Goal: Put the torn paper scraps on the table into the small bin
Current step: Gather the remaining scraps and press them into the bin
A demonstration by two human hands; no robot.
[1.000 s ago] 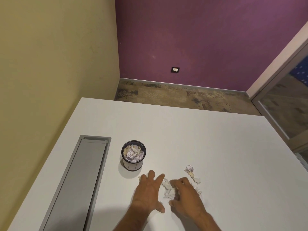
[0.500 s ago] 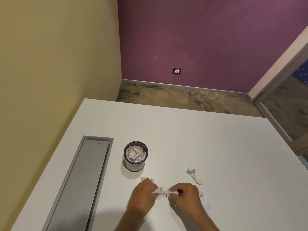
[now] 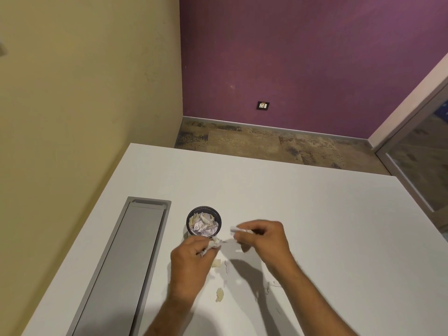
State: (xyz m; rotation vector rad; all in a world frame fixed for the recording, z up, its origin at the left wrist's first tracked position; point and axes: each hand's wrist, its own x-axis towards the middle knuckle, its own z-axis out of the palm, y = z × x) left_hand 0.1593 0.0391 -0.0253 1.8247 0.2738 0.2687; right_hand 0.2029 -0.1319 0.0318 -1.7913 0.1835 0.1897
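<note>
Beside round dark bin [image 3: 189,220], both hands pinching crumpled white scraps [image 3: 215,241]

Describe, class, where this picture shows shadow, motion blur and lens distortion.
Head view: the right hand casts a dark shadow on the white table; the scrap it pinches and the left hand are motion-smeared; wide-angle distortion splays the table edges and slants the door frame.
</note>
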